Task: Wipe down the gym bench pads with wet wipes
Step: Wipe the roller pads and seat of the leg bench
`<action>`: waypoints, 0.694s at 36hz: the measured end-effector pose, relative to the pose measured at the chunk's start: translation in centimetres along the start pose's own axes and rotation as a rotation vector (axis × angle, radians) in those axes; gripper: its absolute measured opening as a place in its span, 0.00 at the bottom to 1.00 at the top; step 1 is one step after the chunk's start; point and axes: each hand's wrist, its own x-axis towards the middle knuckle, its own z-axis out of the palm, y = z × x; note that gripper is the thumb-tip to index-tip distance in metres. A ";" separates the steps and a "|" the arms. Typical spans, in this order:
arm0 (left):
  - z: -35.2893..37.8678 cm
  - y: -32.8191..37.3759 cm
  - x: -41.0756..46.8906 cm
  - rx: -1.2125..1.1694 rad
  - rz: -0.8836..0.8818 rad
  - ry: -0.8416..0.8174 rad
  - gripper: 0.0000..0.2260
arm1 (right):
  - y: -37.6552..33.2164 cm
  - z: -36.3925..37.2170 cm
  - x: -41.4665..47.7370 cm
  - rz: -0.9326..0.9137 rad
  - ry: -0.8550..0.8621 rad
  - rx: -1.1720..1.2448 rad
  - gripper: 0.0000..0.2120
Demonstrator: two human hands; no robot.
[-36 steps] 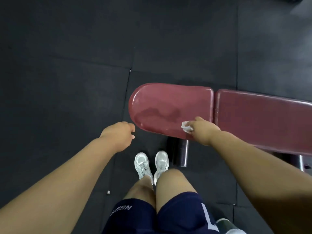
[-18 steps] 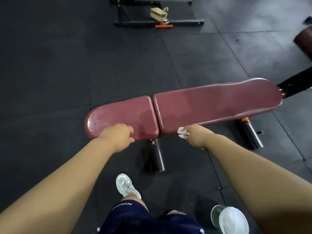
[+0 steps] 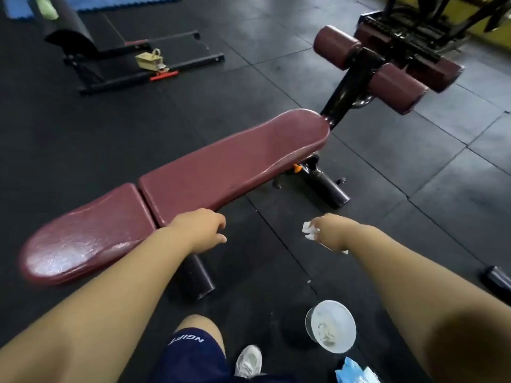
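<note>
Head view. The crumpled white wet wipe [image 3: 310,231] is bunched in the fingers [image 3: 318,223] of the right hand [image 3: 333,230], which clench round it. It is held in the air over the black rubber-tiled floor [image 3: 414,167], just off the near edge of the bench and touching neither pad. The left hand [image 3: 201,230] holds nothing, its fingers loosely curled. It lies over the near corner of the long maroon vinyl back pad [image 3: 235,167], beside the gap that parts this from the short maroon vinyl seat pad [image 3: 88,233]. Whether it rests on the pad cannot be told.

Handling, as judged: the wipe is light, limp and damp, and will fold on itself. It is best gathered into a wad under the fingertips and pressed flat to the vinyl. The pads look firm, smooth and padded. The seat pad shows a wet-looking sheen, so it may be slippery; the back pad looks duller.

Surroundings: a short black steel foot tube [image 3: 197,280] stands under the bench. A round white open-topped tub [image 3: 330,326] and a blue packet [image 3: 356,369] lie on the floor near a white shoe [image 3: 249,360]. Beyond the bench's far end are maroon roller pads [image 3: 337,47] on a black frame.
</note>
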 end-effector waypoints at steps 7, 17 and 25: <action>-5.3 6.6 5.1 0.119 0.106 0.004 0.15 | 8.3 -1.4 -0.9 0.129 0.053 0.155 0.13; -13.9 13.3 17.2 0.195 0.238 0.046 0.15 | 17.6 -9.6 2.9 0.252 0.110 0.284 0.11; -22.3 17.1 28.3 0.286 0.305 0.055 0.16 | 24.3 -18.6 8.1 0.296 0.247 0.310 0.16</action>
